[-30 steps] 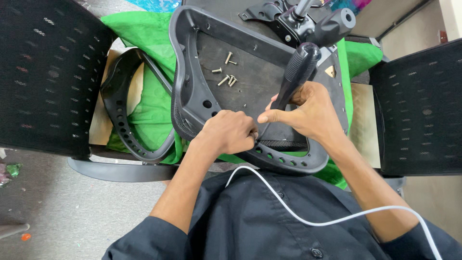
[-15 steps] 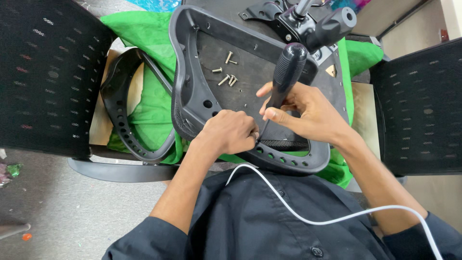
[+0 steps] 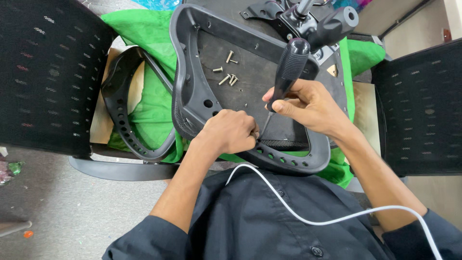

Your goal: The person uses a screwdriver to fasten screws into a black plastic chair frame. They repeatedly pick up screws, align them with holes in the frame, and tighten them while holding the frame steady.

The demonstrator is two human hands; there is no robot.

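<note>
Head view: a small tan triangular label (image 3: pixel 332 70) is sitting on the upturned chair seat (image 3: pixel 240 86) at about two o'clock from the hands. The right hand (image 3: pixel 308 107) is gripping the lower part of a black-handled screwdriver (image 3: pixel 288 72), wrist bent, with the handle leaning toward twelve o'clock and the shaft running down toward seven o'clock. The left hand (image 3: pixel 230 132) is curled shut at the seat's near rim, right where the tip is meeting it; what it is pinching is hidden. Roughly five loose screws (image 3: pixel 226 72) are lying on the seat at eleven o'clock from the screwdriver handle. A white cable (image 3: pixel 308 219) is crossing the dark shirt at six o'clock.
</note>
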